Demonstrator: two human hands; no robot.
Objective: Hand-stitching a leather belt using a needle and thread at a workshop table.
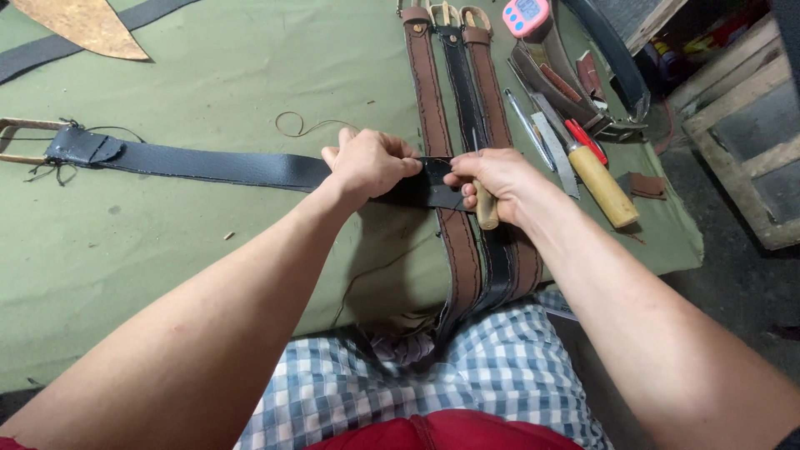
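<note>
A black leather belt (208, 164) lies across the green cloth, its brass buckle (18, 140) at the far left. My left hand (371, 162) presses down on the belt's right end. My right hand (496, 179) meets it there, fingers on the black end piece (433, 171) and closed around a tool with a pale wooden handle (486, 208) that sticks out below the fist. The tool's tip is hidden by my fingers.
Three finished belts (462, 125), two brown and one black, run from the top down under my hands to the table edge. To the right lie a wooden-handled tool (602, 185), a red-handled tool (586, 140), a metal ruler (557, 154), a pen, a pink timer (526, 17) and a tray.
</note>
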